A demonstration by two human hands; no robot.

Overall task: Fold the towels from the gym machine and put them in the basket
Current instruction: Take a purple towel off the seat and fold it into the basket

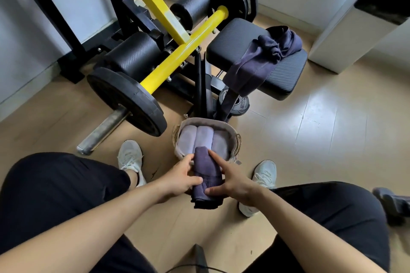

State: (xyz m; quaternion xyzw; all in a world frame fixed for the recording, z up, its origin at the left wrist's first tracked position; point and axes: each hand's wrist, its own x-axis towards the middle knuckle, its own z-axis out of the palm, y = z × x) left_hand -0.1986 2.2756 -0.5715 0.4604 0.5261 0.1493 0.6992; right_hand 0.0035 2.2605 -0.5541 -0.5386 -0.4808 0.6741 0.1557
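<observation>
Landmark = basket (233,132), on the floor between the person's feet.

Far left of basket & beyond it: weight plate (126,99) on the yellow bar (184,51) of the gym machine; no towel on that side.

Just left of basket's near rim: left hand (180,178), fingers clamped on the left edge of the dark folded towel (206,182). Prob. gripping from the side to keep the fold from springing open.

Inside basket: three pale folded towels (205,139) side by side, packed lengthwise, likely to leave room. Dark towel's far end sits over the near rim, touching them; rest hangs out toward the person. Looks like it's being fed in, not yet placed.

Just right of near rim: right hand (230,180), fingers spread along the towel's right side, thumb pressed on its lower part, so also clamped on it.

Beyond basket, up & right: dark loose towel (261,62) draped over the machine's seat pad (286,71), unfolded, one end hanging down. Judged still to do.

Hard to tell: basket's near wall hidden by hands + towel; depth under the pale towels unseen; whether the draped cloth is one towel or two can't be made out.
</observation>
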